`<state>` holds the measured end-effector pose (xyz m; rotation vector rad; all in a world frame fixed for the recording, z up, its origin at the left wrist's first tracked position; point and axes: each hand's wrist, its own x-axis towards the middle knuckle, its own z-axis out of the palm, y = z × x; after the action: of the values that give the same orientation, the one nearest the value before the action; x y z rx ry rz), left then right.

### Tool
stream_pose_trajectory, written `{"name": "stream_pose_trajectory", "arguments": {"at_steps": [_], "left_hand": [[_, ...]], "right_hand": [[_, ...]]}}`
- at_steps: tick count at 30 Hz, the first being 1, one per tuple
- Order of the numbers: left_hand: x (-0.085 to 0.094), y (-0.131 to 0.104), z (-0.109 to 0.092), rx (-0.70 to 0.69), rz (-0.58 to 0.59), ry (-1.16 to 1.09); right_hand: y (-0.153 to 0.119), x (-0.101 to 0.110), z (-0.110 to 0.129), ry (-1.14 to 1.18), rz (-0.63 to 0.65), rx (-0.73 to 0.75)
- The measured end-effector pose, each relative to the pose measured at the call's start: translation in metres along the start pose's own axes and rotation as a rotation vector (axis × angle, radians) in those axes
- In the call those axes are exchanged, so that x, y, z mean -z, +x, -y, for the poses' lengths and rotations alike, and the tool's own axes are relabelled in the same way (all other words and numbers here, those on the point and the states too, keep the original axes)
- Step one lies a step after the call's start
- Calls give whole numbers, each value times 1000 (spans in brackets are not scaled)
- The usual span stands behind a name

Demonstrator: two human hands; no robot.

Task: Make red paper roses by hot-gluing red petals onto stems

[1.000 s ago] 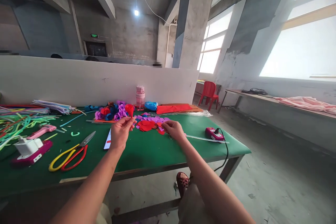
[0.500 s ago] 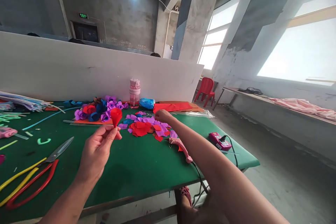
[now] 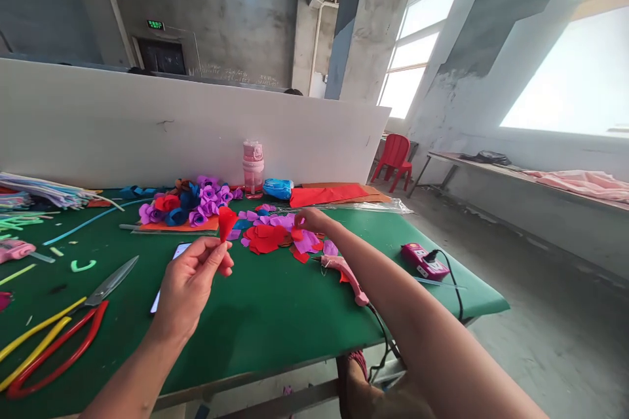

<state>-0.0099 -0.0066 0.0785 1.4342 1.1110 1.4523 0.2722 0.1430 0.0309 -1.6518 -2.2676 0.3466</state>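
My left hand (image 3: 189, 281) is closed in a pinch on a red paper petal bud (image 3: 227, 222), held upright by its narrow lower end above the table. Over the heap of cut purple and red paper petals (image 3: 265, 239), my right hand (image 3: 314, 219) reaches down with fingers pinched together at a red petal (image 3: 297, 234). Just below that heap lies a pink hot glue gun (image 3: 346, 275) with its cord running off the table edge. Partly hidden behind my left hand is a phone (image 3: 156, 301). Finished purple, red and blue paper flowers (image 3: 196, 203) are bunched farther back.
Large scissors (image 3: 93, 314) with red and yellow handles lie at left, near bundled pipe cleaners (image 3: 46, 190). A pink bottle (image 3: 253, 170), a blue packet (image 3: 278, 189) and red paper (image 3: 327, 195) stand before the white partition (image 3: 196, 124). A magenta power socket (image 3: 425, 262) sits at right.
My right hand has dipped slightly into the petals, its fingertips now at a red one. My left hand has shifted a little right and down with the bud, and the phone has come into sight.
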Motion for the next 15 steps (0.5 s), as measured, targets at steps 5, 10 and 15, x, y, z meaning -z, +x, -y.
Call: {"name": "stream_pose_trajectory", "arguments": {"at_steps": [5, 10, 15], "left_hand": [[-8, 4, 7, -23, 4, -50], [-23, 4, 16, -22, -26, -53], [-36, -8, 20, 201, 77, -145]], "right_hand": [[-14, 19, 12, 171, -186, -44], [-54, 23, 56, 483, -330, -32], [-120, 3, 113, 1490, -341, -4]]}}
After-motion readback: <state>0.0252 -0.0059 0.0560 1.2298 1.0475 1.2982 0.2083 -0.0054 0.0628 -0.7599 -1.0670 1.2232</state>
